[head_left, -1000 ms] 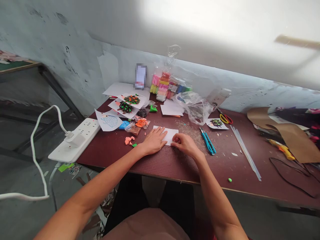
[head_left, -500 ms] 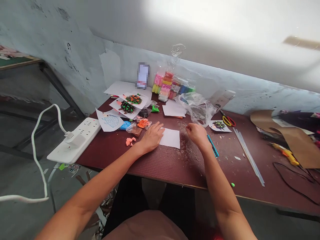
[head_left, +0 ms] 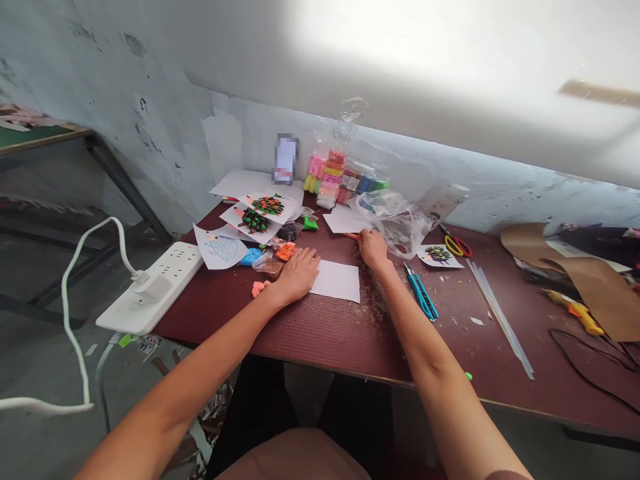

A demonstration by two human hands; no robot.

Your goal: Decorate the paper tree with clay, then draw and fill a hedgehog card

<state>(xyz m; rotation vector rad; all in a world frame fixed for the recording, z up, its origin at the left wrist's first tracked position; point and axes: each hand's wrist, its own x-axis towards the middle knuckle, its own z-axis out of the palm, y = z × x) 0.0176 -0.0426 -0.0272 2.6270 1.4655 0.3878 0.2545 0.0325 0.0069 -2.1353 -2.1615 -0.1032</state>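
My left hand [head_left: 296, 275] lies flat with its fingers stretched out, over the left edge of a small blank white card [head_left: 337, 281]. Right beside it are a lump of pinkish-orange clay [head_left: 259, 288], a bag of brown clay [head_left: 269, 267] and bright orange clay [head_left: 287, 251]. My right hand [head_left: 373, 249] is closed at the near edge of some blank white sheets [head_left: 345, 220]. Its fingertips pinch the end of a thin orange pencil [head_left: 352, 235], partly covered by hand and paper. A teal utility knife [head_left: 421, 293] lies near my right forearm.
Decorated hedgehog cards [head_left: 256, 220] and a blue drawing [head_left: 225, 248] lie at the left, near a white power strip [head_left: 155, 287]. Behind stand packed coloured clay [head_left: 330, 180] and a clear plastic bag [head_left: 400, 223]. Scissors [head_left: 457, 247], glue sticks [head_left: 500, 320] and a yellow glue gun [head_left: 575, 312] lie right.
My right hand has moved left and away from me to the orange pencil and pinches it. My left hand has slid slightly left, uncovering more of the card.
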